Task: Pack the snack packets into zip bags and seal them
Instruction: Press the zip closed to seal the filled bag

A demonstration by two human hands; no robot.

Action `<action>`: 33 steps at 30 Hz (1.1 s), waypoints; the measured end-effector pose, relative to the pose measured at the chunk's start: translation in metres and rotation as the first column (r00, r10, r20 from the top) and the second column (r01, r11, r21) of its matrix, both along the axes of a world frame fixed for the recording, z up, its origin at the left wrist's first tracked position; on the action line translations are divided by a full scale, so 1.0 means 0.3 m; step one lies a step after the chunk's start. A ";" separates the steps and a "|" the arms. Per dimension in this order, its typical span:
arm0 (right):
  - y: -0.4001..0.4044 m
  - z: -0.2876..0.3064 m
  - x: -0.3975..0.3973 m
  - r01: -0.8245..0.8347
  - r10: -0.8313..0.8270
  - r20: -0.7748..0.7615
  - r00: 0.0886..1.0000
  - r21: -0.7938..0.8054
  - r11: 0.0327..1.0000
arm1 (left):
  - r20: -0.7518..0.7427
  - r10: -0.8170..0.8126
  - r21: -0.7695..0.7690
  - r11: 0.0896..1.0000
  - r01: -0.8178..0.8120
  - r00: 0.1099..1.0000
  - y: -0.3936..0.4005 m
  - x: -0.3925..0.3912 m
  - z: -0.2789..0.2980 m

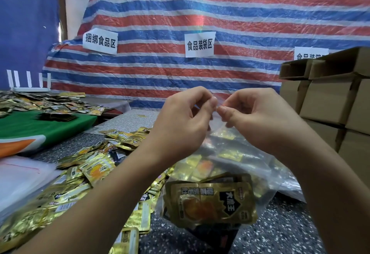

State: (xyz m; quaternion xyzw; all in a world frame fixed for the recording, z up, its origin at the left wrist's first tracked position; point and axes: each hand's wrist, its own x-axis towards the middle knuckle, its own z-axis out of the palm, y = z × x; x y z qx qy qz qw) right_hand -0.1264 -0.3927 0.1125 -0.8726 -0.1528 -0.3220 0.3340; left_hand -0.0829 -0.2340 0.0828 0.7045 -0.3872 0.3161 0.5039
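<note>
A clear zip bag [224, 153] hangs in front of me with gold snack packets [212, 203] gathered at its bottom. My left hand [184, 117] and my right hand [254, 115] are raised side by side, each pinching the bag's top edge, fingertips nearly touching. A heap of loose gold snack packets [84, 175] lies on the speckled table [280, 229] to the left, partly under my left forearm.
A stack of flat clear bags [22, 175] lies at the left edge. Brown cardboard boxes [328, 97] are stacked at the right. More packets [40, 101] cover a green cloth [46, 127] at the far left. A striped tarp [200, 23] with paper labels hangs behind.
</note>
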 end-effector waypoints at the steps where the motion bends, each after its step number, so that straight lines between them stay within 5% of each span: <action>1: -0.003 0.003 -0.002 0.000 0.000 -0.012 1.000 -0.009 1.000 | 0.024 0.021 -0.034 0.999 -0.020 1.000 -0.006 0.001 -0.005; 16: -0.034 0.002 0.007 0.004 -0.008 -0.082 0.997 -0.051 0.999 | 0.062 0.166 -0.263 0.954 -0.144 0.984 -0.018 -0.010 -0.037; 24: -0.045 -0.010 0.020 0.042 -0.048 -0.068 0.997 -0.094 0.995 | 0.052 0.184 -0.245 0.955 -0.166 0.982 -0.007 0.001 -0.033; 33: -0.008 0.002 0.002 -0.080 0.084 0.028 0.996 -0.118 0.990 | 0.038 0.120 -0.171 0.979 -0.112 0.992 -0.008 -0.031 -0.011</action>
